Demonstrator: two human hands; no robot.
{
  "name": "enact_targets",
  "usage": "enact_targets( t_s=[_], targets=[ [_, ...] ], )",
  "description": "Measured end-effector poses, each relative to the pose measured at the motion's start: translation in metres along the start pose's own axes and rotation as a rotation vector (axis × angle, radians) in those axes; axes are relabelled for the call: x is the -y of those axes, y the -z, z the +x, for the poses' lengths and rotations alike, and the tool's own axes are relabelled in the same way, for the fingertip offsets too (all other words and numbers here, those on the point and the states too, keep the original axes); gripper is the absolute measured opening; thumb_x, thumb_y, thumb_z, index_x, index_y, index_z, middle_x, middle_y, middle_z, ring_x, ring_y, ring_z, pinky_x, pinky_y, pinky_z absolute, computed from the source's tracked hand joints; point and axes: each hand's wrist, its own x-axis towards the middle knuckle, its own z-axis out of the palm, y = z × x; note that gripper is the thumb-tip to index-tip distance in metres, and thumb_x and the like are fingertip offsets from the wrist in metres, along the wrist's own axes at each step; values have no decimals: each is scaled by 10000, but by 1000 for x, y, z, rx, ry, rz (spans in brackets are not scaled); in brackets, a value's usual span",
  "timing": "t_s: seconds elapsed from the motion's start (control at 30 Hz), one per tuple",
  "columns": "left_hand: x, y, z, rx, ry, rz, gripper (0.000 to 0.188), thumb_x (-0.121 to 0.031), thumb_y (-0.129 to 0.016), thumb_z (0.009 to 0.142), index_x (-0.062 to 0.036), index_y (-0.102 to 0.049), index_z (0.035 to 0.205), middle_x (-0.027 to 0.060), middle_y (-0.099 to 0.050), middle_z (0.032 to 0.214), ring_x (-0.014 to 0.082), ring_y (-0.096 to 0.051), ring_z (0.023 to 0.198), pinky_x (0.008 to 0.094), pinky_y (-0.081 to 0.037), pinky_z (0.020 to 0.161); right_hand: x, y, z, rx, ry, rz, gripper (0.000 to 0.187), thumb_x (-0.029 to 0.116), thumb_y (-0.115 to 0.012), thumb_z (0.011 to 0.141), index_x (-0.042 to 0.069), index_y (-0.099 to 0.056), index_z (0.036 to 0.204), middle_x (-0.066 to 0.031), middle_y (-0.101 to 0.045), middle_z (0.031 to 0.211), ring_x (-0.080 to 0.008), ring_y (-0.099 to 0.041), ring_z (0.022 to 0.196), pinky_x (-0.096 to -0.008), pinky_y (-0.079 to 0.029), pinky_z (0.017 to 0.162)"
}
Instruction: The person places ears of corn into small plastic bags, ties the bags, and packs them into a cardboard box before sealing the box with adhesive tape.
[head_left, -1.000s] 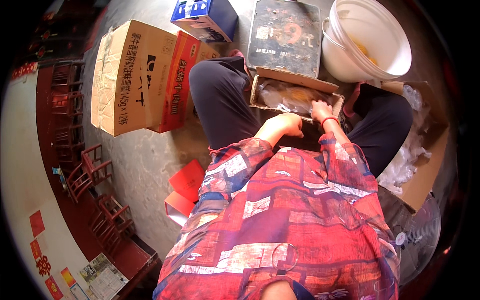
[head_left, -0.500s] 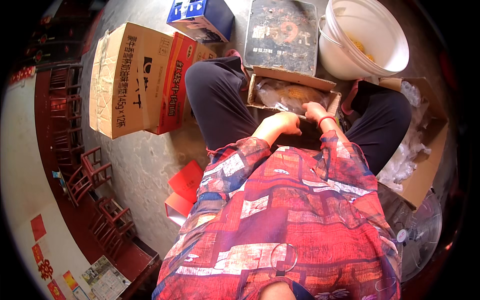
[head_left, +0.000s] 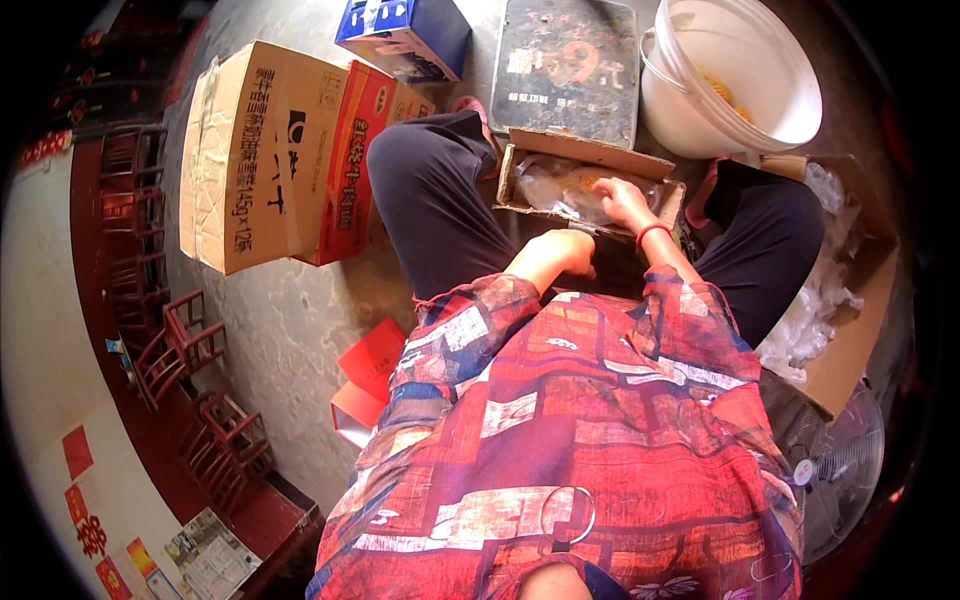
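An open, narrow cardboard box (head_left: 600,150) sits between my knees, lined with a clear plastic bag (head_left: 545,188). Yellowish pieces (head_left: 580,181) show inside the bag, too blurred to name. My right hand (head_left: 626,204), with a red band at its wrist, reaches over the box's near wall. Its fingers are bent together at the bag, and their tips are hidden. Just on the near side of the box is my left hand (head_left: 565,252), back up and fingers curled closed. Whatever it may hold lies out of sight.
A white bucket (head_left: 680,110) with yellow pieces inside stands far right, beside a dark flat case (head_left: 565,110). Large cartons (head_left: 270,165) and a blue box (head_left: 420,50) are at left. Right of my knee, another carton (head_left: 865,300) holds clear plastic bags (head_left: 800,325), near a fan (head_left: 845,470).
My right hand has moved farther into the box, from its near edge to over the bag. My left hand stays almost where it was, its fingers still curled.
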Motion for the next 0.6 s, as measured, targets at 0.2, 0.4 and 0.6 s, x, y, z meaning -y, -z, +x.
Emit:
enact_targets(
  t_s=[0.2, 0.4, 0.6],
  targets=[
    [1, -1, 3, -68, -29, -24, 377, -330, -693, 714, -65, -662, 980, 151, -631, 1019, 289, -598, 970, 376, -472, 817, -2, -24, 3, 346, 79, 288, 370, 325, -468, 863, 74, -594, 1103, -121, -604, 1098, -241, -546, 1047, -341, -404, 922],
    [5, -1, 11, -103, -45, -19, 383, -342, -680, 726, -58, -656, 982, 150, -634, 1008, 292, -598, 962, 385, -468, 820, 4, -8, 1, 232, 8, 87, 334, 268, -481, 795, 81, -623, 1032, -165, -620, 1032, -311, -568, 1004, -379, -435, 883],
    [0, 5, 9, -86, -38, 25, 422, -366, -673, 732, -60, -641, 1021, 138, -626, 1044, 282, -587, 993, 382, -458, 842, 3, 1, 2, 207, -8, 27, 308, 223, -524, 773, 87, -624, 1031, -157, -627, 1023, -304, -581, 988, -377, -444, 867]
  ],
)
